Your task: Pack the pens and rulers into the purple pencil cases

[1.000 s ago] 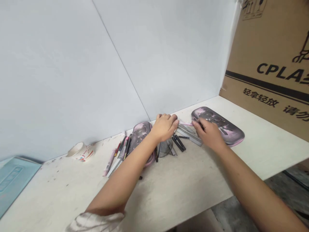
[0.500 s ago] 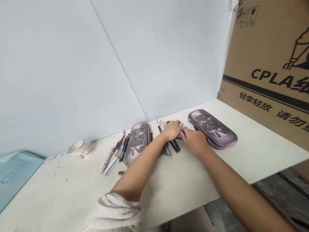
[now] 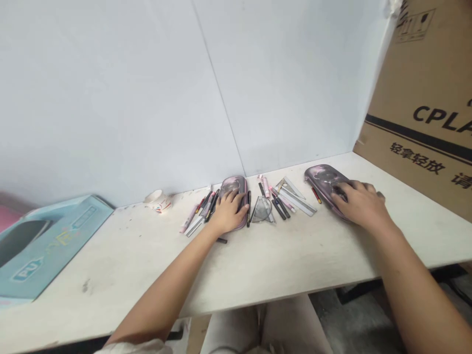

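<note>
My left hand (image 3: pixel 226 214) lies with fingers spread on top of a dark grey and pink pencil case (image 3: pixel 236 184). My right hand (image 3: pixel 363 204) is curled over a second, matching pencil case (image 3: pixel 323 178), its fingers reaching the right edge. Both cases look closed. Between them lie a clear protractor (image 3: pixel 262 210), a ruler (image 3: pixel 300 202), a set square (image 3: pixel 289 187), a pink marker (image 3: pixel 266 187) and several dark pens (image 3: pixel 280 210). Left of the first case are more pens, a pink marker (image 3: pixel 189 219) and a ruler (image 3: pixel 194 226). A red and yellow pencil (image 3: pixel 316 195) rests beside the right case.
A paper cup (image 3: pixel 158 200) lies tipped near the wall. On the left of the white table (image 3: pixel 280 265) is a flat light blue box (image 3: pixel 55 246). A large cardboard box (image 3: pixel 424 147) stands at the right, and a pale wall (image 3: pixel 129 98) runs along the back.
My hands have parted from the stationery in the middle, left onto the left case and right onto the right one. The set square and ruler now show. The view has shifted left.
</note>
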Motion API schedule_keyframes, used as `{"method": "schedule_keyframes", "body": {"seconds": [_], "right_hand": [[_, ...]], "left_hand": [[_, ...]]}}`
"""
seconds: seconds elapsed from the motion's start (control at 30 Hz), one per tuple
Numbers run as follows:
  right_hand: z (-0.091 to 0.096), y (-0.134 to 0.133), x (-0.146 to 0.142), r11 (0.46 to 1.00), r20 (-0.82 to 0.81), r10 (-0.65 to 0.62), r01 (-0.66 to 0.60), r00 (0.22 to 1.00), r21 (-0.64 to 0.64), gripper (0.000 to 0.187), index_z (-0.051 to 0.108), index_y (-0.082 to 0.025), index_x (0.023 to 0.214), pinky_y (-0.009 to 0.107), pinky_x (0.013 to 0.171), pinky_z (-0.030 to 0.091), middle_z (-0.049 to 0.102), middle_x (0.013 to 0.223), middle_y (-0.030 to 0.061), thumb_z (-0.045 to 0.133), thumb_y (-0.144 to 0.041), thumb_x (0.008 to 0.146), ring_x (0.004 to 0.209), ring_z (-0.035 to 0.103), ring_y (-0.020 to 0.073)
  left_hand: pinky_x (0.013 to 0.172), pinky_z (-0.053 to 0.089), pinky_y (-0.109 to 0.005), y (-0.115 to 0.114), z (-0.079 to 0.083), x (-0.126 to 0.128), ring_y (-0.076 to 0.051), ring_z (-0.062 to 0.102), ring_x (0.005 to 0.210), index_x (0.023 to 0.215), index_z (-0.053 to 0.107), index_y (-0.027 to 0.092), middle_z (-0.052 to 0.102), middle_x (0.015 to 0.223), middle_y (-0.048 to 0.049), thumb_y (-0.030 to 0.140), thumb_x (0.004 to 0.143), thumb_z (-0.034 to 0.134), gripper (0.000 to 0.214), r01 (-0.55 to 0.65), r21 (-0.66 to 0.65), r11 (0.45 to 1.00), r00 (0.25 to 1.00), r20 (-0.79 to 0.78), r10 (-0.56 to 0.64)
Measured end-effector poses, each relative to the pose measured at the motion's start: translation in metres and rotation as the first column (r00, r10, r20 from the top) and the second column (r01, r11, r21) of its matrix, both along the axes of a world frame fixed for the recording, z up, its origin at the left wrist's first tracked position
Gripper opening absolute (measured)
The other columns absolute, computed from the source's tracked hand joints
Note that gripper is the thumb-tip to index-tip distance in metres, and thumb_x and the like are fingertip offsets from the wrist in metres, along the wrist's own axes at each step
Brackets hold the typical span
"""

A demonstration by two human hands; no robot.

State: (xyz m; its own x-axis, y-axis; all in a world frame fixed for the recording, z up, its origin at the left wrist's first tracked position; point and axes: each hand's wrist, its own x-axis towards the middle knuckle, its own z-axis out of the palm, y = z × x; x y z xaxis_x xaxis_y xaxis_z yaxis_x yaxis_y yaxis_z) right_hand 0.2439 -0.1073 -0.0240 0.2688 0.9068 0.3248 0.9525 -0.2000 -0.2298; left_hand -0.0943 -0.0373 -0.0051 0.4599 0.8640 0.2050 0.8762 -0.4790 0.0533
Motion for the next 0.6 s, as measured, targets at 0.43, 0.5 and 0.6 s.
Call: {"method": "schedule_keyframes", "body": {"seconds": [0.43, 0.5, 0.6], "right_hand": [[-0.002, 0.017, -0.025, 0.991, 0.068, 0.133, -0.132, 0.989, -0.012, 0.043, 0.057, -0.021, 0.115, 0.049, 0.085, 0.039, 0.053, 0.122, 0.0119, 0.033, -0.041, 0.085, 0.108, 0.044, 0.0311], [-0.001, 0.016, -0.03, 0.989, 0.094, 0.145, -0.148, 0.985, 0.029, 0.042, 0.058, -0.019, 0.113, 0.048, 0.087, 0.038, 0.055, 0.118, 0.0129, 0.033, -0.039, 0.086, 0.108, 0.045, 0.0308], [0.002, 0.013, -0.05, 0.966, 0.103, 0.229, -0.239, 0.968, 0.1, 0.039, 0.059, -0.016, 0.11, 0.042, 0.087, 0.038, 0.059, 0.112, 0.0137, 0.033, -0.034, 0.086, 0.106, 0.048, 0.0284]], "left_hand": [[0.107, 0.018, -0.05, -0.021, -0.007, 0.075, -0.031, 0.026, 0.132, 0.127, 0.044, 0.01, 0.038, 0.138, -0.0158, 0.039, 0.085, 0.037, 0.051, 0.12, -0.116, 0.986, 0.978, 0.185, -0.097], [0.106, 0.018, -0.05, -0.023, -0.008, 0.089, -0.03, 0.027, 0.131, 0.124, 0.046, 0.011, 0.041, 0.137, -0.0152, 0.036, 0.085, 0.036, 0.048, 0.14, -0.123, 0.982, 0.966, 0.237, -0.107], [0.106, 0.02, -0.048, -0.024, -0.01, 0.107, -0.028, 0.035, 0.126, 0.118, 0.05, 0.013, 0.05, 0.128, -0.0145, 0.031, 0.086, 0.034, 0.041, 0.166, -0.13, 0.978, 0.933, 0.341, -0.113]]}}
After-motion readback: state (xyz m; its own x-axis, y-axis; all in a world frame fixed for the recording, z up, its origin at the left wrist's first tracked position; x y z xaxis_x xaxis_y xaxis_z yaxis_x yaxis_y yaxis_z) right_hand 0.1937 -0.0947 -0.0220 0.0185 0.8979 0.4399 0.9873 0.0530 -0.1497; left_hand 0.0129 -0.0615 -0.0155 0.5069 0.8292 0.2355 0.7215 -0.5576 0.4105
